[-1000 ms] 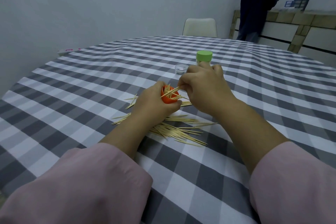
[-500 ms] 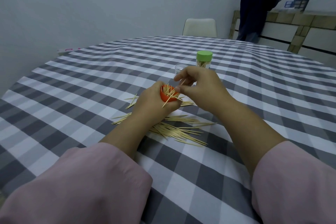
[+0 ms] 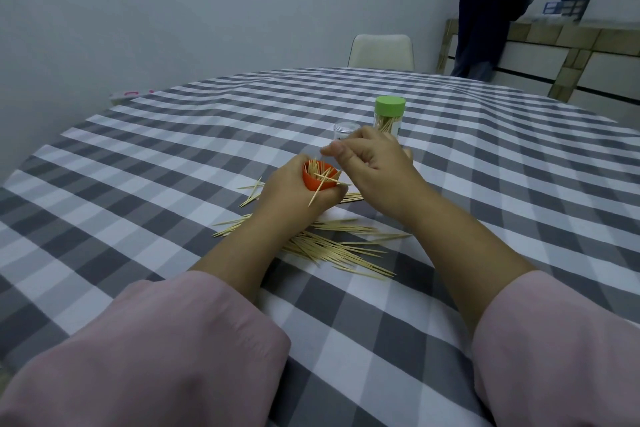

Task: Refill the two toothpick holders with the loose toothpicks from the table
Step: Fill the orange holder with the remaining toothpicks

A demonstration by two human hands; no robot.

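Gripping the orange holder (image 3: 317, 180) in your left hand (image 3: 294, 199), you have its round open mouth tilted up, bristling with thin pale wooden sticks; one toothpick (image 3: 320, 190) hangs slantwise over the rim and across your fingers. Your right hand (image 3: 375, 172) hovers just beside and above it, fingers loosely curled with the thumb stretched toward the holder; whether anything is pinched there, I cannot tell. The loose toothpicks (image 3: 332, 248) lie fanned in a flat, pointed heap on the grey-and-white checked cloth of the bench (image 3: 173, 163), under and between your forearms, with a few strays (image 3: 252, 196) to the left of your left hand. Beyond your right hand stands the clear cylindrical holder with the green cap (image 3: 389, 114), packed with sticks, and just beside it a small clear plastic lid (image 3: 344, 130). Soft pink sleeves (image 3: 156, 350) cover both arms.
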